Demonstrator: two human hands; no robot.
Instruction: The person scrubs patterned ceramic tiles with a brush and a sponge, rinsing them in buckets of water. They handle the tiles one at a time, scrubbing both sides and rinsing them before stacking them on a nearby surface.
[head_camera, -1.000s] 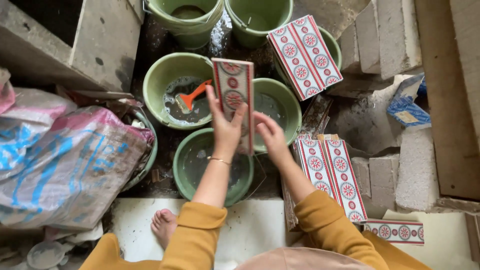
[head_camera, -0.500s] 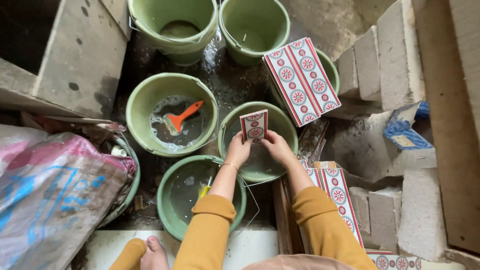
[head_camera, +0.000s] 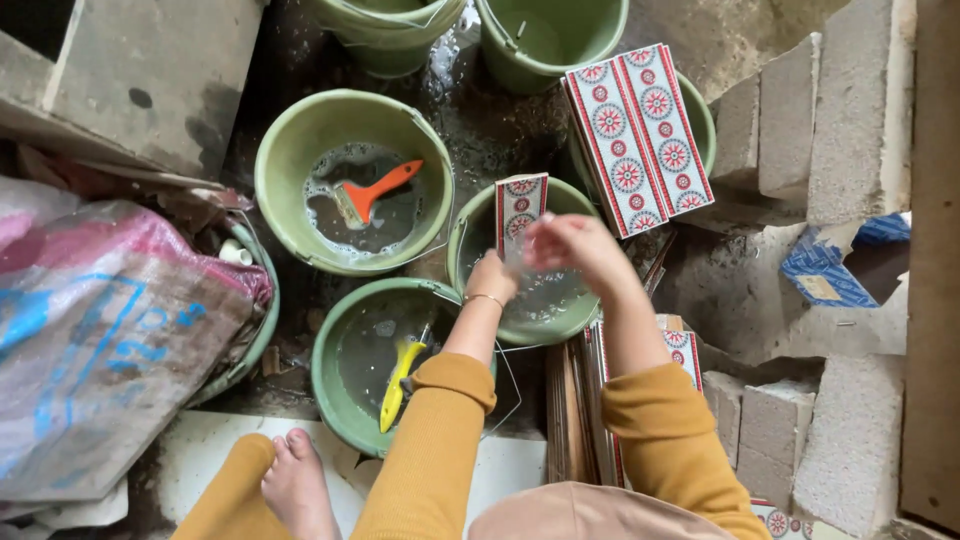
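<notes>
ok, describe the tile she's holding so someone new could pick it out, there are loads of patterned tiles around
Start at the cluster of green buckets, then the green bucket right in front of the person. The tile stands upright over it, its lower end in the left hand, with the right hand against its face. Unlike the same red-and-white medallion tiles lying flat on the bucket behind, it is single, narrow and on end.

Your right hand (head_camera: 570, 245) is blurred, so its grip on the tile (head_camera: 519, 215) beside your fingers is unclear. The tile's lower end hides behind your left hand (head_camera: 492, 280).
</notes>
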